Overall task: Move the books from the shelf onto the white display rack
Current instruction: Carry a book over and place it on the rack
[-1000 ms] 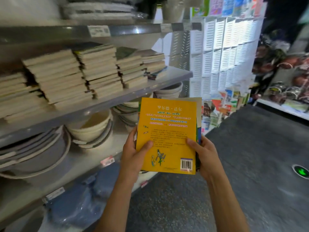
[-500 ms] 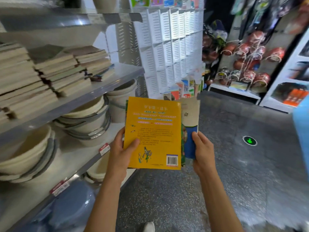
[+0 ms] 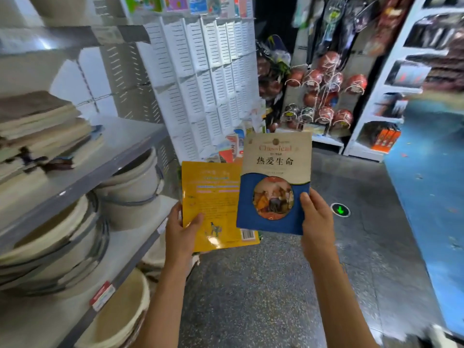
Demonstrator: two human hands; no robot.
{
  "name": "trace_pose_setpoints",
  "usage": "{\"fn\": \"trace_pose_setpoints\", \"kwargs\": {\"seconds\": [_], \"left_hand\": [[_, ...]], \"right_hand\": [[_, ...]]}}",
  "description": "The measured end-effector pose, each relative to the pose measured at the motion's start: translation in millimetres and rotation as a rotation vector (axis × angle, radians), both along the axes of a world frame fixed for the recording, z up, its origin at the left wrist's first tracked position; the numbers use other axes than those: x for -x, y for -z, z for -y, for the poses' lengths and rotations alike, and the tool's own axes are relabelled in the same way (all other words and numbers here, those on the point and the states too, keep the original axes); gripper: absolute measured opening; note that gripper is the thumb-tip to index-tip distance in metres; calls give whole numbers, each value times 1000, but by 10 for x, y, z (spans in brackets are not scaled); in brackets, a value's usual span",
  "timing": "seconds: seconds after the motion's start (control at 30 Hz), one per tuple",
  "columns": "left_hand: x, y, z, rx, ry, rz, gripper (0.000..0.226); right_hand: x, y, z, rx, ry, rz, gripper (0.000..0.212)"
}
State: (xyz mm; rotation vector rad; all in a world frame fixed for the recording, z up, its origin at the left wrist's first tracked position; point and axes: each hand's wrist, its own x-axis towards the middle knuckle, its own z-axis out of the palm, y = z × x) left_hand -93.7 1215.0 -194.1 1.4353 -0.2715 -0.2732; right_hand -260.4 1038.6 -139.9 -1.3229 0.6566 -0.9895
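Observation:
My left hand point(image 3: 182, 231) grips a yellow book point(image 3: 213, 207) by its lower left edge, back cover up. A beige and blue book point(image 3: 275, 182) with a round picture is held at its right edge by my right hand point(image 3: 316, 219); it overlaps the yellow one's right side. Both books are in the air over the floor. The white display rack point(image 3: 200, 79) with slotted pockets stands straight ahead, with several colourful books in its top and bottom rows. More book stacks point(image 3: 42, 131) lie on the grey shelf point(image 3: 120, 156) at left.
Stacked cream basins point(image 3: 130, 182) fill the lower shelves at left. Balls in nets point(image 3: 326, 79) hang at the back right beside a white shelving unit point(image 3: 384, 116). A blue surface point(image 3: 431, 187) lines the right side. The dark speckled floor carries a green arrow mark point(image 3: 340, 210).
The two books, first held together as one pile, have come apart: my right hand has drawn the blue one out to the right. The view has turned right, toward the white rack.

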Motion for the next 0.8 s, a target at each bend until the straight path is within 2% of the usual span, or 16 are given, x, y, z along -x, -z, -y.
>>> {"fn": "trace_pose_setpoints", "kwargs": {"seconds": [0.13, 0.23, 0.33, 0.53, 0.67, 0.8], "left_hand": [[-187, -32, 644, 72, 114, -64, 41], [-242, -14, 1081, 97, 182, -98, 39], [-274, 21, 1523, 113, 251, -148, 49], [-268, 61, 2522, 122, 353, -192, 50], [-340, 33, 3279, 118, 429, -158, 64], [-422, -28, 4170, 53, 463, -82, 43]], "right_hand": [[-276, 153, 219, -127, -21, -53, 29], [-349, 267, 511, -175, 59, -139, 28], [-397, 385, 928, -195, 109, -202, 27], [-528, 650, 1910, -314, 16, -264, 25], [-590, 713, 2662, -249, 7, -230, 30], [-646, 650, 3511, -75, 93, -258, 37]]}}
